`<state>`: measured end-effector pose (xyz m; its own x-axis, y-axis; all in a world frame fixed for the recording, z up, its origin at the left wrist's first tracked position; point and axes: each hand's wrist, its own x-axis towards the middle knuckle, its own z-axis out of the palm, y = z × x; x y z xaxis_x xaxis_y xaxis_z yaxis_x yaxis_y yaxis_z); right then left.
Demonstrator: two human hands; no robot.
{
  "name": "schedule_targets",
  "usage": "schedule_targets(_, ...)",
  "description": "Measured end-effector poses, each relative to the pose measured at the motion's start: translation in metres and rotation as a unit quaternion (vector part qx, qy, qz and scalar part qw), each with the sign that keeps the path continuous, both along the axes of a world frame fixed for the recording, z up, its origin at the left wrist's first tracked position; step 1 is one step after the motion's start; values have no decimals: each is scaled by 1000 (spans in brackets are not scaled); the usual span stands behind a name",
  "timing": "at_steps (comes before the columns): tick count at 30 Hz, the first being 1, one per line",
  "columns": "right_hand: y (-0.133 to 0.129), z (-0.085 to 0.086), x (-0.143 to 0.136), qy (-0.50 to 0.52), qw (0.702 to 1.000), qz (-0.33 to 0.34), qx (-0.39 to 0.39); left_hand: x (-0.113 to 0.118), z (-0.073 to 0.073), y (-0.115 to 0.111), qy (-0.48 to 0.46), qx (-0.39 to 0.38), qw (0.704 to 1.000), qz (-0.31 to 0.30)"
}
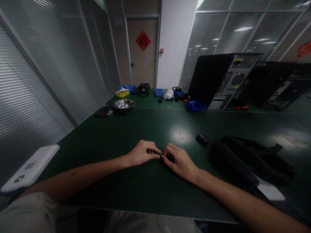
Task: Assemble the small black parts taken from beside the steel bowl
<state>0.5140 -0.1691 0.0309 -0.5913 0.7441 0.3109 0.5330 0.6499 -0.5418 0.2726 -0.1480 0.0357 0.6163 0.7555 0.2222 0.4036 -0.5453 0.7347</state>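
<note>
My left hand (143,153) and my right hand (179,160) meet fingertip to fingertip above the green table (145,126), near the middle of the view. Thumb and fingers of each are pinched on a small dark object (160,155) between them. Most of it is covered by the fingers, and it is too small to make out. Another dark bit shows within the curl of my right hand. To the right of my hands lies a black computer mouse (202,138).
A black bag (250,158) lies at the right. Farther back stand a black computer case (213,77), a blue bin (196,106), a metal bowl (123,109) and a yellow tray (122,93). At the left edge is a white device (31,166).
</note>
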Motion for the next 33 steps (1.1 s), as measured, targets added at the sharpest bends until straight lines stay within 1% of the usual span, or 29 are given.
schedule_targets(3,1,0,1,4,1000,-3,-6,0,-1,1,-8,-16,1000,3)
schedule_targets(7,0,3,3,-5,1000,-7,-3,0,3,1,-39,-42,998,-4)
schedule_targets(11,-2,6,3,-7,1000,-8,-8,-2,7,5,-48,-55,997,29)
schedule_targets(13,-3,7,2,-7,1000,-12,-11,-2,6,10,-33,-42,997,51)
schedule_targets(15,-3,7,2,-7,1000,-14,-13,-3,4,15,-9,-14,998,62)
schedule_targets(18,-3,7,2,-8,1000,-17,-10,-3,0,20,33,28,998,54)
schedule_targets(21,-3,7,4,0,1000,-17,-8,-4,2,17,33,42,997,53)
schedule_targets(24,-4,6,7,19,1000,-14,-6,-5,9,7,21,60,998,19)
schedule_targets(26,-4,7,9,33,999,-13,0,-4,12,0,35,84,996,-24)
schedule_targets(28,-4,7,10,43,999,-15,7,-3,12,-4,53,106,992,-48)
schedule_targets(29,-4,7,11,45,999,-17,10,-1,11,-5,57,114,991,-46)
schedule_targets(31,-4,8,12,48,999,-19,9,0,8,-4,56,121,991,-21)
schedule_targets(33,-4,9,12,46,999,-17,2,-1,6,0,53,114,992,-1)
